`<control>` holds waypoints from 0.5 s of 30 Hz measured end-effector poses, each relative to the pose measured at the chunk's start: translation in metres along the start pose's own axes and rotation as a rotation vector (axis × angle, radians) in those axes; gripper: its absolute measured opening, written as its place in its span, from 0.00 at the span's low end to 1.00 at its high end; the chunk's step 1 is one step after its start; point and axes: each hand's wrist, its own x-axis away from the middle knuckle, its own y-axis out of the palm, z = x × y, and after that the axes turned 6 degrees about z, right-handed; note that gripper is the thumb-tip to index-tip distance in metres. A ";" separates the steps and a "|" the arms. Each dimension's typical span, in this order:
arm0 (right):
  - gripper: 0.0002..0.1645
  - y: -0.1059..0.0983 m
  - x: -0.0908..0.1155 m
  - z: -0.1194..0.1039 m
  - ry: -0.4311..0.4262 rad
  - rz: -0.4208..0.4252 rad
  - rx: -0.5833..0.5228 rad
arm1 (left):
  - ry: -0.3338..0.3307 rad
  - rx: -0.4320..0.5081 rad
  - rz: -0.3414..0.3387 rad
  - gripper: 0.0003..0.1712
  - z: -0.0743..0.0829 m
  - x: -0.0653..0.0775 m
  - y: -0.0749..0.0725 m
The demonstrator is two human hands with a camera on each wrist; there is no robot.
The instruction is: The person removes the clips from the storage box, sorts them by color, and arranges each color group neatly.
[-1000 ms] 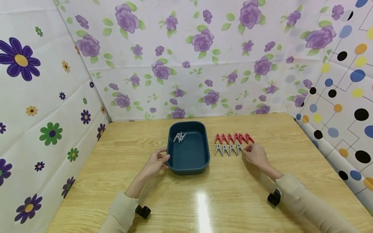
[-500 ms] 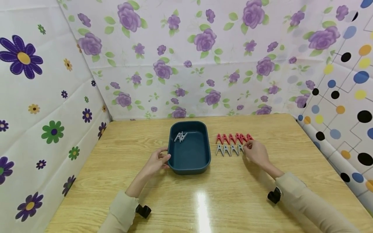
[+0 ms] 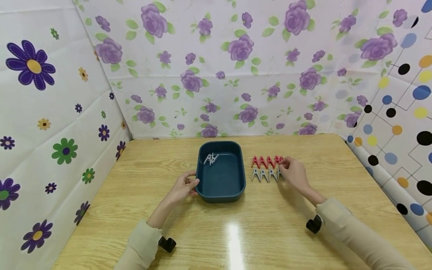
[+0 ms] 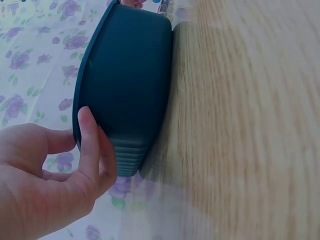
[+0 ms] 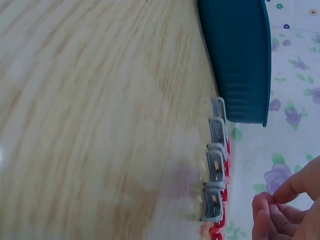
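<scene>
In the head view, my left hand (image 3: 182,187) holds the left side of a dark blue plastic bin (image 3: 221,182), thumb at its rim. The left wrist view shows the fingers bent against the bin's outer wall (image 4: 125,75). A few white clothespins (image 3: 210,158) lie inside it. To the bin's right are a row of red clothespins (image 3: 269,159) and, nearer me, a row of grey clothespins (image 3: 263,171). Over the right end of these rows, my right hand (image 3: 295,174) hides some red ones. Its thumb and fingertips (image 5: 272,196) meet with nothing visible between them.
The wooden table (image 3: 202,232) ends at a white cloth backdrop with purple roses (image 3: 209,93). Patterned cloths also rise along the left and right sides. The bin's right wall stands close to the left end of the clothespin rows.
My right hand has moved from the right end of the grey row up and left to the red row, covering its right end. The left hand keeps its hold on the bin.
</scene>
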 end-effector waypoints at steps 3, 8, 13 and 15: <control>0.10 0.002 0.000 -0.004 -0.003 0.002 -0.005 | -0.002 0.000 -0.003 0.28 0.000 -0.001 0.000; 0.10 0.007 0.001 -0.008 -0.020 0.000 -0.030 | 0.001 -0.005 -0.002 0.27 -0.001 -0.002 0.000; 0.11 0.012 0.001 -0.010 -0.040 -0.039 -0.056 | 0.004 -0.010 -0.010 0.27 -0.002 -0.002 -0.001; 0.12 0.013 0.002 -0.012 -0.050 -0.070 -0.078 | 0.002 -0.005 -0.018 0.28 -0.002 -0.001 -0.001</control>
